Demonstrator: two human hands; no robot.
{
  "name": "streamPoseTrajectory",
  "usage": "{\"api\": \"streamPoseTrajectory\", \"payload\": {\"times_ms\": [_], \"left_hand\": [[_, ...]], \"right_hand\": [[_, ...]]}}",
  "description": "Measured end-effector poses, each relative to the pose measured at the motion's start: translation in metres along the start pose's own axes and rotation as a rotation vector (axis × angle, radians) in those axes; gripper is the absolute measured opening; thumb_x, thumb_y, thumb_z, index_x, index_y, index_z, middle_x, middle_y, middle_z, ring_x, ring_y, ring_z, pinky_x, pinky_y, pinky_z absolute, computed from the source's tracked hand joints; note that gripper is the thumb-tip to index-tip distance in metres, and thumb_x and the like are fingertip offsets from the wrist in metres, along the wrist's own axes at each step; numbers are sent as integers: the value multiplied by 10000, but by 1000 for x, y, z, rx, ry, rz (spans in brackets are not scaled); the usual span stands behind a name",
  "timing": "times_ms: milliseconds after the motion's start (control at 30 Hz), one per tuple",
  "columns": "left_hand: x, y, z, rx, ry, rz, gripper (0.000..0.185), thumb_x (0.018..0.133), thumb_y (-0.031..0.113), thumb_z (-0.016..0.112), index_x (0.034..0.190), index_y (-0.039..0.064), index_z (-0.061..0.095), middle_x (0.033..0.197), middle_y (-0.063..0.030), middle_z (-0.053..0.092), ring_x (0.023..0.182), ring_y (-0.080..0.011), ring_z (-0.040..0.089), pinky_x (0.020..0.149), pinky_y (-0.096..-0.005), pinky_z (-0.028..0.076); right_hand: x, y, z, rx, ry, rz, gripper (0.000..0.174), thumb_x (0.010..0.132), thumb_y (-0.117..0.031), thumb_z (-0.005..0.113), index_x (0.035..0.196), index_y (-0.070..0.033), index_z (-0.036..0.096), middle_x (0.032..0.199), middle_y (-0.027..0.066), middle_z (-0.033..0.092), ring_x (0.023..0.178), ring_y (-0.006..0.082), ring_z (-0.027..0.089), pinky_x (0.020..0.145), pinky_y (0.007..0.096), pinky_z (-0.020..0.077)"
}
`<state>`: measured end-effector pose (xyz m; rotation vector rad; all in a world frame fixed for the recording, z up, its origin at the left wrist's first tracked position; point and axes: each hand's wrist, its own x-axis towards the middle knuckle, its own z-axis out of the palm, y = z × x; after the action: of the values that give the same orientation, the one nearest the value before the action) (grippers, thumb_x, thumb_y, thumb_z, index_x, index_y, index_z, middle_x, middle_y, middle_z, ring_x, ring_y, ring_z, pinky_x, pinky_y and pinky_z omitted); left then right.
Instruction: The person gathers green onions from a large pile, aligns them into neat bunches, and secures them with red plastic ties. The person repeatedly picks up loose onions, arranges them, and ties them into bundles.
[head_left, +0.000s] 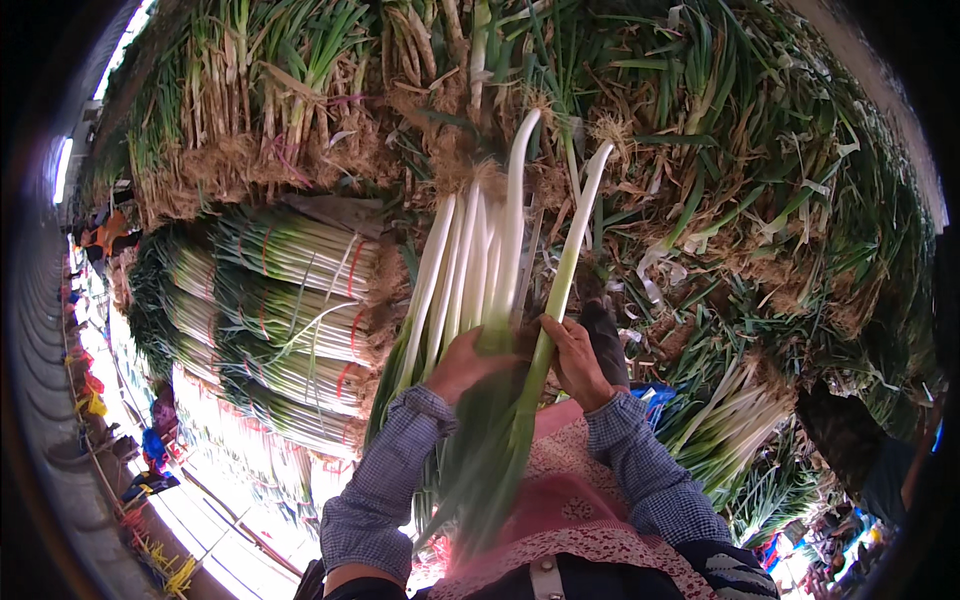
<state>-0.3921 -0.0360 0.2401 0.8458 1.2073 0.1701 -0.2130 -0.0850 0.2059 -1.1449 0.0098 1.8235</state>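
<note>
My right hand (574, 360) grips one long green onion (574, 244) around its green part, with the white shank and root tuft pointing up and away. Its green leaves trail down over my lap, partly blurred. Fingers spread, my left hand (469, 367) is at the lower part of a loose group of white-shanked green onions (457, 262). A thicker onion with a bent root end (516, 202) runs down to these fingers. Motion blur hides whether they close on it. Roots of the group point away from me.
Stacked green onion bundles (300, 322) tied with red bands lie to the left. Untrimmed onions with dry roots (247, 142) line the far side. Leafy onion piles (750, 187) and loose onions (739, 420) are on the right. Another person's dark clothing (847, 442) shows at the right.
</note>
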Motion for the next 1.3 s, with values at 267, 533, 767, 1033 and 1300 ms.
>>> {"api": "streamPoseTrajectory", "payload": {"times_ms": [267, 533, 767, 1033, 1300], "left_hand": [[2, -90, -47, 646, 263, 21, 556, 725, 334, 746, 1096, -28, 544, 1014, -234, 628, 953, -399, 602, 832, -424, 478], [11, -178, -79, 1122, 339, -356, 689, 727, 457, 726, 1198, 1, 516, 1108, -224, 600, 1031, -358, 583, 882, -456, 469], [89, -4, -29, 114, 127, 228, 831, 719, 340, 792, 1267, -116, 366, 1069, -210, 611, 937, -273, 636, 789, -322, 526], [91, 15, -36, 180, 75, 106, 270, 780, 112, 711, 984, -44, 630, 740, -73, 661, 651, -128, 638, 536, -244, 499], [89, 16, -62, -293, -85, -97, 237, 854, 141, 653, 1037, -6, 625, 819, -65, 674, 713, -136, 666, 639, -287, 578]], "right_hand": [[17, 31, -11, 6, -26, 84, 219, 956, -242, 517, 1006, -32, 480, 789, 38, 531, 667, 150, 550, 597, 311, 512], [12, 45, -1, -116, -62, 196, 170, 946, -169, 503, 1028, -29, 452, 821, 57, 524, 718, 170, 555, 649, 330, 512], [15, 75, 8, -205, -270, 151, 171, 951, -173, 490, 1015, -22, 441, 783, 50, 529, 686, 143, 549, 658, 301, 491], [0, 75, 24, -117, -317, 203, 145, 954, -125, 483, 1056, -39, 427, 820, 52, 502, 724, 148, 525, 689, 333, 479], [0, 65, 29, -4, -359, 280, 162, 937, -146, 509, 1028, -40, 428, 809, 39, 499, 715, 136, 535, 680, 312, 478]]}}
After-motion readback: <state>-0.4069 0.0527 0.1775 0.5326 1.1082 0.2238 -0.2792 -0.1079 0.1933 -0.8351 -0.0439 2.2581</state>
